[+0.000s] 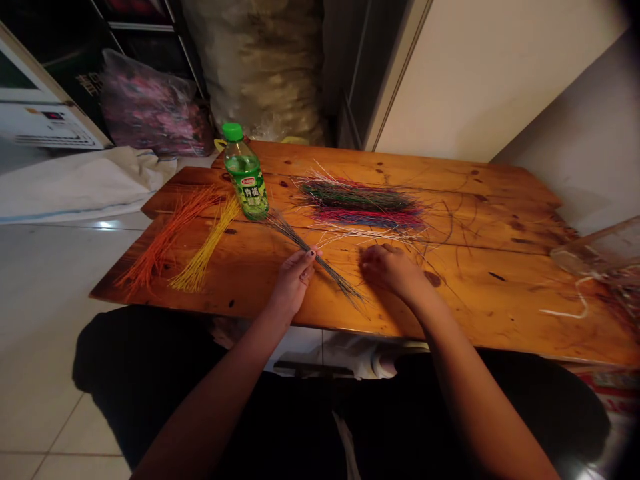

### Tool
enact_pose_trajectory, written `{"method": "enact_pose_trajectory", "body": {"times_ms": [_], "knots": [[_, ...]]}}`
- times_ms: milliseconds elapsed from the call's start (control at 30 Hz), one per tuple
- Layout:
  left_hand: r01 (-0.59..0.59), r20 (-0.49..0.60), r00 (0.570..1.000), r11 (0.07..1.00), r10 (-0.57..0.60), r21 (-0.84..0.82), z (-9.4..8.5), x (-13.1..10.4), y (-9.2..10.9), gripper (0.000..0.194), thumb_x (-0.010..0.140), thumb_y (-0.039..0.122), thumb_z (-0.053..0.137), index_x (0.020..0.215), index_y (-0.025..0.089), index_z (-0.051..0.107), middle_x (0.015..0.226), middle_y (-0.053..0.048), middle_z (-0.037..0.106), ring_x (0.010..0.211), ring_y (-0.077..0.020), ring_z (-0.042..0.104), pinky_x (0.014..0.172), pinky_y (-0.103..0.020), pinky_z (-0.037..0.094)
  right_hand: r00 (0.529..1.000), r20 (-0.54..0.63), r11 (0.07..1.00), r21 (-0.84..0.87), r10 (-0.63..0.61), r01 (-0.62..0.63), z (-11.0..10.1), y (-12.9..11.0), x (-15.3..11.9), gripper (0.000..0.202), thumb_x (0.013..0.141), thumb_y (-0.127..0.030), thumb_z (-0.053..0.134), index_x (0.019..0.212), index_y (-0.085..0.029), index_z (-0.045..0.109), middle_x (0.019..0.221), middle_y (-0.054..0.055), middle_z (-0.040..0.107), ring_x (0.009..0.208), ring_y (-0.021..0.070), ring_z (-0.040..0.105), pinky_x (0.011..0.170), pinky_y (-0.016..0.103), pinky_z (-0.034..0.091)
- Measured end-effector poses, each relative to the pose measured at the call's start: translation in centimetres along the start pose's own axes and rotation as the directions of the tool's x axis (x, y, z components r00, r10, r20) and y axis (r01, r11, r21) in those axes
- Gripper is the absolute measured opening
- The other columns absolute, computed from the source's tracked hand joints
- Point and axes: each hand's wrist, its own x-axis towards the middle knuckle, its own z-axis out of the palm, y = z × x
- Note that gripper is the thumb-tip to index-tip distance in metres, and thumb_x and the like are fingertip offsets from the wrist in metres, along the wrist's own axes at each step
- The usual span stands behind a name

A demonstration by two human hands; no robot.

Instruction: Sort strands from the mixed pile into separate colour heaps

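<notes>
My left hand [296,280] is closed around a thin bundle of grey strands [333,272], thumb on top, and the bundle slants across the fingers. To its right, my right hand [393,270] is curled low over the table, just in front of some pale strands [370,233]. Its fingertips are dark and blurred, so whatever they pinch is hidden. Beyond both hands lies a pile of loose strands in green [360,197], pink, red and blue [370,217]. On the left are a yellow bundle [205,250] and an orange bundle [167,243].
A green-capped drink bottle [247,177] stands upright behind the grey strands. The wooden table [500,293] has uneven ends. At the right edge sits a clear container [595,247] near a white cord [570,312]. Filled plastic bags [150,107] stand behind the table.
</notes>
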Motion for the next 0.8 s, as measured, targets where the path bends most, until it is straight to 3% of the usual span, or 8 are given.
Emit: {"method": "enact_pose_trajectory", "body": {"times_ms": [100, 300, 567, 667, 800], "knots": [[-0.005, 0.003, 1.000, 1.000, 0.005, 0.004, 0.1, 0.0, 0.0, 0.014, 0.060, 0.020, 0.074, 0.070, 0.013, 0.067, 0.076, -0.001, 0.064, 0.045, 0.0004, 0.033, 0.043, -0.015, 0.027, 0.998, 0.031, 0.993, -0.105, 0.062, -0.059, 0.2, 0.1, 0.0, 0.025, 0.076, -0.023, 0.054, 0.099, -0.018, 0.061, 0.094, 0.011, 0.061, 0.082, 0.0206, 0.057, 0.071, 0.029, 0.041], [0.003, 0.005, 1.000, 1.000, -0.003, 0.011, 0.0, 0.0, -0.1, 0.015, 0.060, 0.022, 0.074, 0.071, 0.014, 0.067, 0.076, -0.001, 0.064, 0.044, 0.0004, 0.031, 0.042, -0.015, 0.027, 0.999, 0.051, 0.997, -0.076, -0.010, 0.014, 1.0, 0.6, 0.7, 0.019, 0.077, -0.018, 0.051, 0.092, -0.015, 0.062, 0.088, 0.011, 0.062, 0.075, 0.0173, 0.057, 0.067, 0.024, 0.040], [-0.007, 0.002, 1.000, 1.000, 0.007, 0.018, 0.0, -0.1, -0.1, 0.013, 0.062, 0.021, 0.073, 0.071, 0.014, 0.067, 0.077, -0.001, 0.064, 0.044, 0.0007, 0.029, 0.042, -0.014, 0.026, 0.997, -0.070, 0.996, 0.084, -0.012, 0.018, 0.2, 0.2, 0.2, 0.020, 0.072, -0.009, 0.050, 0.086, -0.015, 0.063, 0.086, 0.009, 0.062, 0.073, 0.0161, 0.059, 0.068, 0.024, 0.043], [-0.008, 0.002, 1.000, 1.000, 0.008, 0.021, 0.0, 0.0, -0.1, 0.014, 0.062, 0.021, 0.073, 0.072, 0.014, 0.067, 0.077, -0.002, 0.064, 0.043, 0.0006, 0.028, 0.041, -0.015, 0.025, 0.986, -0.166, 0.988, 0.152, -0.012, 0.038, -0.5, 0.1, -0.1, 0.029, 0.067, -0.001, 0.046, 0.088, -0.014, 0.062, 0.093, 0.010, 0.061, 0.075, 0.0162, 0.059, 0.071, 0.024, 0.044], [0.000, -0.007, 1.000, 1.000, 0.000, 0.027, -0.1, 0.1, -0.2, 0.015, 0.062, 0.023, 0.073, 0.073, 0.014, 0.067, 0.075, -0.001, 0.063, 0.045, -0.0002, 0.031, 0.043, -0.015, 0.027, 0.959, -0.284, 0.991, 0.127, 0.008, 0.029, -1.3, 0.3, -0.2, 0.029, 0.070, -0.003, 0.042, 0.089, -0.017, 0.060, 0.098, 0.010, 0.060, 0.083, 0.0198, 0.059, 0.074, 0.029, 0.045]]}}
